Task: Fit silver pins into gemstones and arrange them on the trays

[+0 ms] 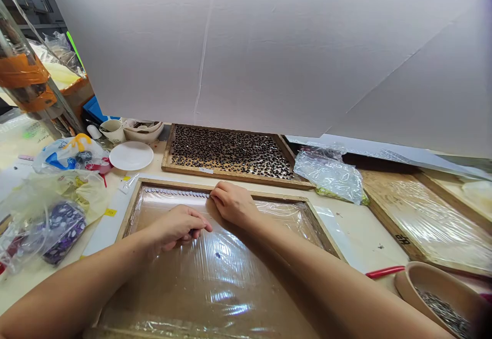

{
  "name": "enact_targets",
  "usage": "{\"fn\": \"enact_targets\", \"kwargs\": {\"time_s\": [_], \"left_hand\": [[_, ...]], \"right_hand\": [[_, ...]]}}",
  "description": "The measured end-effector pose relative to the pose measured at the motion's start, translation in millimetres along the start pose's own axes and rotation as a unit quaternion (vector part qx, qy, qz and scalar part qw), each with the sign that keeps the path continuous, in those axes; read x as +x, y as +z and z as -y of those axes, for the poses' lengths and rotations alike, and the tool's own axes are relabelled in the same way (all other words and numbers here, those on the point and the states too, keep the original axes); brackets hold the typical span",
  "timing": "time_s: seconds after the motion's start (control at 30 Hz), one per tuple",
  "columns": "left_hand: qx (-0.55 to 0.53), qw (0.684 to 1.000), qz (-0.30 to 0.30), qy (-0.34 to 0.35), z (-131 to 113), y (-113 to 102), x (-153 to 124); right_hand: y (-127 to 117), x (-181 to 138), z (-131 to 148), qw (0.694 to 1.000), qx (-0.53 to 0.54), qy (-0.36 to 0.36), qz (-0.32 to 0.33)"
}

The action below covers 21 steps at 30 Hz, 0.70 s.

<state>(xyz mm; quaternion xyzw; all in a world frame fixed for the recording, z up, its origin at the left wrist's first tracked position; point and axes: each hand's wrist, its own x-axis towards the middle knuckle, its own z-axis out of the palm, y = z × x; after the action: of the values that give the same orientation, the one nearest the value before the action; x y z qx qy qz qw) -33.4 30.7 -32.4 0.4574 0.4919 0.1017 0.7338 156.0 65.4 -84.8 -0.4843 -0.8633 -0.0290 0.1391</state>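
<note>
A wooden frame [132, 203] covered in clear plastic film [200, 282] lies in front of me. Along its far inner edge runs a row of small, shiny, pale pieces [180, 192]. At the right end of that row, my right hand [235, 204] pinches its fingertips close to the film; whatever sits between them is hidden. My left hand [182, 228] hovers over the film, thumb and forefinger together and the other fingers curled, with a small dark bit showing near them. One tiny dark piece [218, 255] rests on the film below the hands.
Behind stands a wooden tray [246, 176] full of small dark pieces. Plastic bags [65, 216] and a white plate [131, 156] are at left. A bubble-wrap bag [330, 172], film-covered frame [442, 211], red-handled tool [385, 272] and bowl of metal bits [418, 272] lie right. A white board [269, 46] hangs overhead.
</note>
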Motion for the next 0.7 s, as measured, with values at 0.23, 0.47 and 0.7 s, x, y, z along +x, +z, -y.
{"fn": "enact_targets", "kwargs": {"time_s": [0.23, 0.47, 0.7], "left_hand": [[0.005, 1.000, 0.005, 0.005, -0.4, 0.8, -0.8], [0.002, 1.000, 0.015, 0.003, 1.7, 0.0, 0.2], [0.007, 1.000, 0.001, -0.012, 2.0, -2.7, 0.2]], "right_hand": [[-0.8, -0.4, -0.2, 0.999, -0.025, -0.023, 0.021], [-4.2, -3.5, 2.2, 0.998, -0.032, -0.037, 0.047], [-22.7, -28.6, 4.3, 0.998, 0.068, 0.009, -0.003]]}}
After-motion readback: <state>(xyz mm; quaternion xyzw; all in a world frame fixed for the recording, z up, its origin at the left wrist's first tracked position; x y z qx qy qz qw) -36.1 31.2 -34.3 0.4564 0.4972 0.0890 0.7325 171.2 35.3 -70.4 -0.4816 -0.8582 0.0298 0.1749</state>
